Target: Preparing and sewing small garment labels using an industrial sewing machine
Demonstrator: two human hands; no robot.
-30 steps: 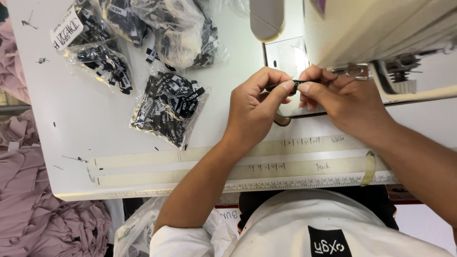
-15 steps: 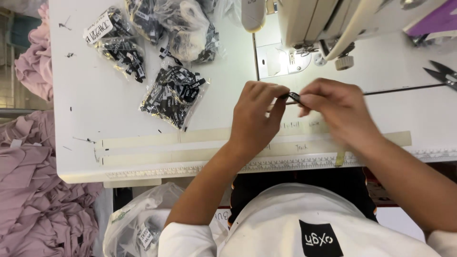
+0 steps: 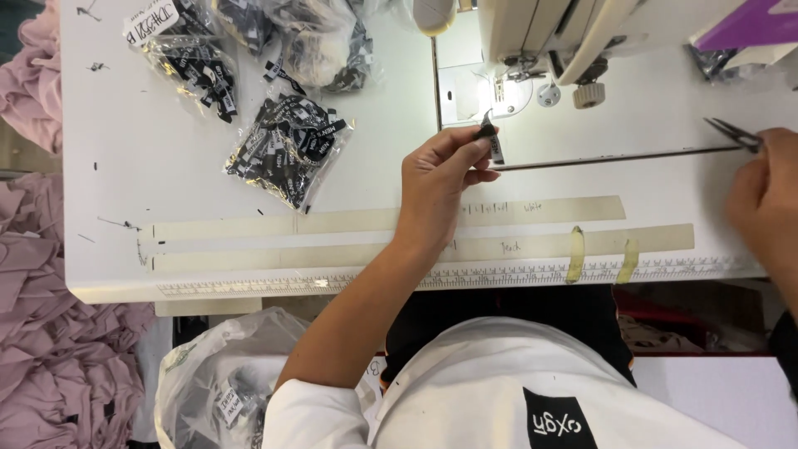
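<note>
The hands have parted: the left hand (image 3: 445,170) now pinches a small black woven label (image 3: 490,137) alone, while the right hand (image 3: 761,195) has drawn away gripping slim metal snips (image 3: 731,133), suggesting the cut is done.

clr bags blk labels (image 3: 287,150) tbl left | blk label (image 3: 490,137) in left grip (image 3: 445,166)

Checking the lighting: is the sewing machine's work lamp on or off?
On. A bright glow falls on the needle plate under the sewing machine, right above the left hand holding a small black label.
</note>
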